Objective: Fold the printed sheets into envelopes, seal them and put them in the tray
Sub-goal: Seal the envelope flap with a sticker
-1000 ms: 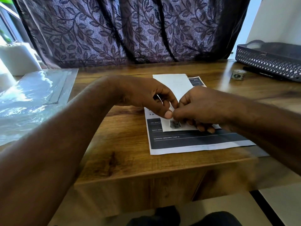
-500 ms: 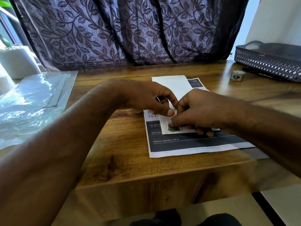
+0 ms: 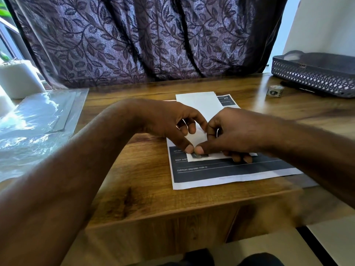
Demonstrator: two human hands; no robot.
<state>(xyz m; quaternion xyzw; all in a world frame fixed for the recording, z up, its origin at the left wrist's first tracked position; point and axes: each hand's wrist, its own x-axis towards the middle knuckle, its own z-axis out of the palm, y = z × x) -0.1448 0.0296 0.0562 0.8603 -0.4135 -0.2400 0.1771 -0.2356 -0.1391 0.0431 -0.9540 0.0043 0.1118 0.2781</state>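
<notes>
One clear plastic sleeve [image 3: 38,121] lies far left of the grip. Two hands, left hand [image 3: 169,121] and right hand [image 3: 236,131], pinch one folded white envelope [image 3: 199,106], thumbs side by side by its dark sticker [image 3: 199,155]. One printed sheet [image 3: 230,172] lies underneath. One tray [image 3: 311,81] sits far right.

Your folded white sheet [image 3: 199,106] lies flat at mid-frame, its blank side up, on top of a printed sheet [image 3: 230,171] with dark bands and white lettering. A small dark sticker [image 3: 199,155] sits at its near edge. The dark lattice-walled tray [image 3: 311,83] stands at upper right, well apart.
</notes>
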